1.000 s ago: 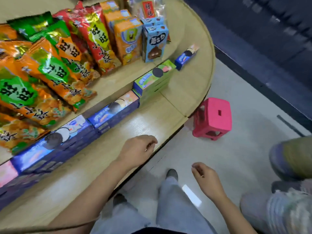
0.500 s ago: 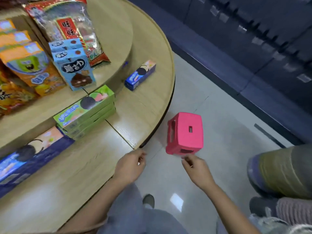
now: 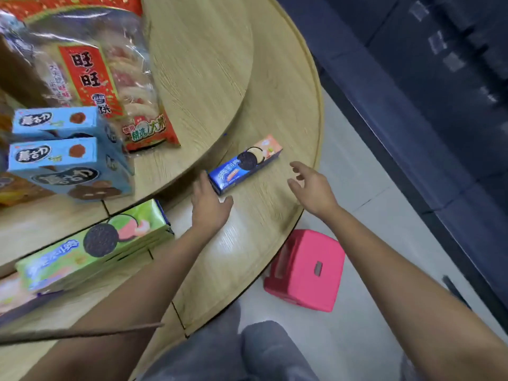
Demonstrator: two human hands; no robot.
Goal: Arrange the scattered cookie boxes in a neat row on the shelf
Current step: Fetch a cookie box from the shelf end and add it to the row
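A lone blue cookie box (image 3: 245, 164) with a peach-coloured end lies at an angle on the lower wooden shelf (image 3: 277, 111), apart from the others. My left hand (image 3: 209, 204) is spread flat at its near end, fingers touching or almost touching the box. My right hand (image 3: 312, 188) hovers open to the right of the box, clear of it. A stack of green cookie boxes (image 3: 93, 247) lies against the step of the upper tier on the left. A blue box (image 3: 16, 298) beyond it is cut off by the frame's left edge.
The upper tier (image 3: 203, 67) carries two light-blue snack boxes (image 3: 68, 166) and a large red rice-cracker bag (image 3: 104, 78). A pink plastic stool (image 3: 305, 269) stands on the floor beside the shelf's curved edge. Dark cabinets run along the right.
I have moved right along the shelf. Both hands rose from near the shelf's edge and reached out to the lone blue box, the left one arriving at its near end.
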